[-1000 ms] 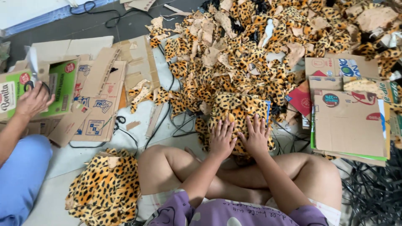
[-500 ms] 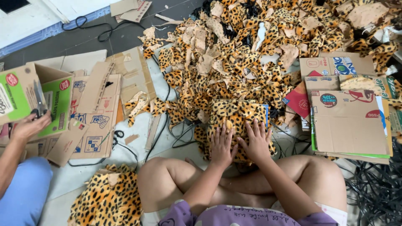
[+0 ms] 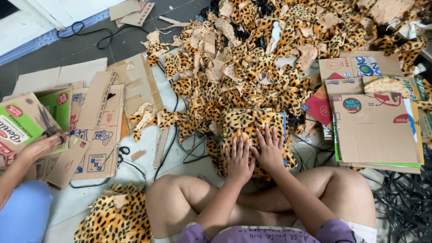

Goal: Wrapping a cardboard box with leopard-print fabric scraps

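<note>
**Pressing the leopard fabric flat on its block**

Sitting cross-legged, you had both hands side by side on the fabric-covered block [image 3: 252,132] just beyond your shins. Your left hand [image 3: 238,159] and right hand [image 3: 270,150] lay palm down with fingers spread, gripping nothing, thumbs nearly touching. That flat, spread pose looked meant to smooth the cloth against what lay under it and hold it from slipping; a blue edge showed at the block's right side, so the cover did not reach all round.

You kept the scrap pile [image 3: 270,58] right behind the block, within easy reach. Flattened cardboard [image 3: 378,130] sat at your right, more cardboard [image 3: 96,126] at your left. By your left knee a finished-looking leopard piece [image 3: 117,218] lay aside. Far left, another person's hand [image 3: 40,146] held scissors [image 3: 47,123] over a green box [image 3: 22,121].
</note>
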